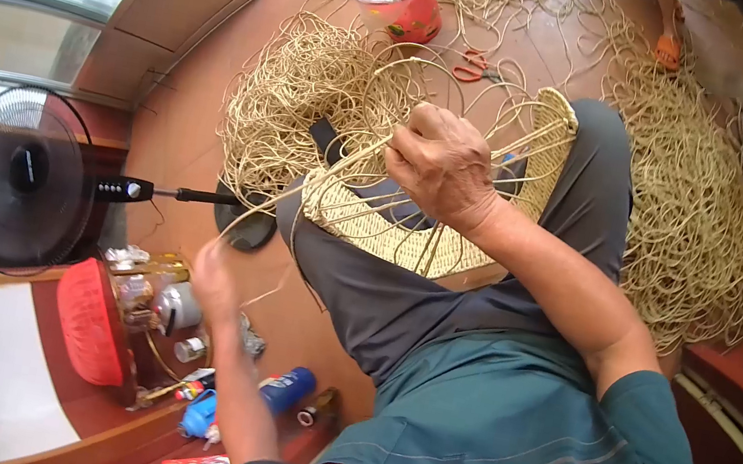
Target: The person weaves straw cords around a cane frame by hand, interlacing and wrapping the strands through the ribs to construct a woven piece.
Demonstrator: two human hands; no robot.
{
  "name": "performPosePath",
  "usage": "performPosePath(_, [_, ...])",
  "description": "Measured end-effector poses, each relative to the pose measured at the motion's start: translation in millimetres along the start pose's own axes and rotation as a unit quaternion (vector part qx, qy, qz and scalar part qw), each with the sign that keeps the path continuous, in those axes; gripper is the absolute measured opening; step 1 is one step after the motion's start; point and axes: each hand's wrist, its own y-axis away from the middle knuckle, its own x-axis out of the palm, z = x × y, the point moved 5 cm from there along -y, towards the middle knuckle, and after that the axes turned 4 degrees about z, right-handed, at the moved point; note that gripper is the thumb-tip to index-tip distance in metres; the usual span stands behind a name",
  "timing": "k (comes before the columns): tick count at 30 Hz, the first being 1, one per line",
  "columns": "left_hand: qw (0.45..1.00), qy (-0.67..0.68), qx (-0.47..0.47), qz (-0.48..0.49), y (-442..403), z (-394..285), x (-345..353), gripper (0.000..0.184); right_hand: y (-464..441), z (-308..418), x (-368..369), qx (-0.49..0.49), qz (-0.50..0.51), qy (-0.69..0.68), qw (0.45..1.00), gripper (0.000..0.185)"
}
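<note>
On my lap lies a curved, woven piece of pale straw cord (390, 240), with long loose strands crossing its open middle. My right hand (443, 165) is closed in a fist above it, gripping several strands of the cord. Off to the left, my left hand (216, 279) is blurred by motion. A stretched strand of cord (272, 207) runs from near the right fist down to its fingers, which appear closed on it. Part of the woven piece is hidden behind my right hand and forearm.
Heaps of loose cord (687, 188) lie on the floor right and ahead, with another pile (302, 91) at left. Red-handled pliers (473, 69) and a red bucket (410, 15) stand beyond. A fan (26, 171) and a blue bottle (288, 388) are left. Another person's foot (668, 52) shows at the top.
</note>
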Motion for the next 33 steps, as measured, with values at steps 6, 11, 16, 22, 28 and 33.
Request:
performPosePath(6, [0.867,0.029,-0.466,-0.174,97,281,-255,0.033,0,2,-1,-0.01,-0.034,-0.004,0.999,0.019])
performPosePath(11, [0.868,-0.266,-0.413,-0.071,90,309,-267,0.054,0,2,1,-0.008,-0.03,-0.002,1.0,0.019])
performPosePath(16, [0.998,0.029,-0.038,0.036,7,-19,-24,0.033,-1,4,0,-0.005,-0.013,-0.002,1.0,0.016])
performPosePath(22, [0.921,0.232,-0.011,0.313,72,-234,119,0.042,-2,4,-2,0.001,-0.002,0.005,1.0,0.014])
performPosePath(28, [0.908,0.313,-0.102,0.258,63,-154,91,0.038,-1,2,-1,-0.001,-0.01,0.0,1.0,0.016])
performPosePath(33, [0.835,-0.525,0.11,-0.121,3,-62,-56,0.029,2,3,4,0.006,-0.013,0.0,1.0,0.019])
